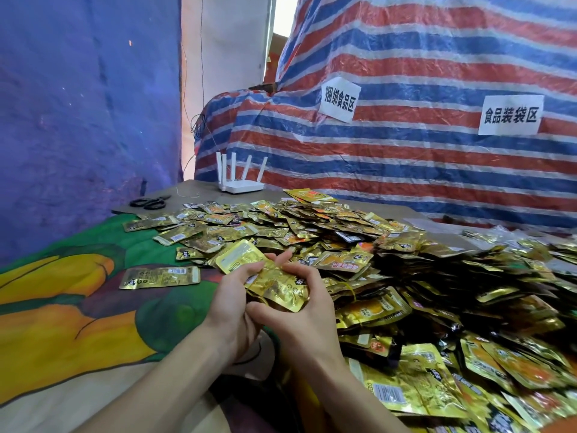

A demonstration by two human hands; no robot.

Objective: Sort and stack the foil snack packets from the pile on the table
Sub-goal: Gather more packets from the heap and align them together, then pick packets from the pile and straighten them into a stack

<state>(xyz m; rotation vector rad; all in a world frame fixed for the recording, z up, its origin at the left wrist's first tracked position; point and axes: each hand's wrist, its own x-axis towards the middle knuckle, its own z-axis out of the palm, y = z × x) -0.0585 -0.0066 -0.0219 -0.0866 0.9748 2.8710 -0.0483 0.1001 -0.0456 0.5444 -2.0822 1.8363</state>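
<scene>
Striped tarp [406,170] closes in right behind the pile [343,232] of packets. Cloth-covered tabletop [62,307] stretches left of the pile, carrying one stray packet [160,277]. At the pile's near-left edge, left hand [231,310] and right hand [299,314] both grip a small stack [276,287], fingers curled.

**LIGHTING AND IMAGE QUALITY**

Lit moderately by soft daylight from the narrow white gap [282,14] at top centre, blown out there. Glinting hard on the heaped pile of crinkled gold foil snack packets [312,223], on the small gold foil stack [278,285] gripped between left hand [231,307] and right hand [301,317], and on the red-white-blue striped woven plastic tarpaulin [437,57]. Dim over the purple-blue fabric wall [78,104] at left. Bowed at frame edges; smeared and soft at far right; sharp at centre.
</scene>
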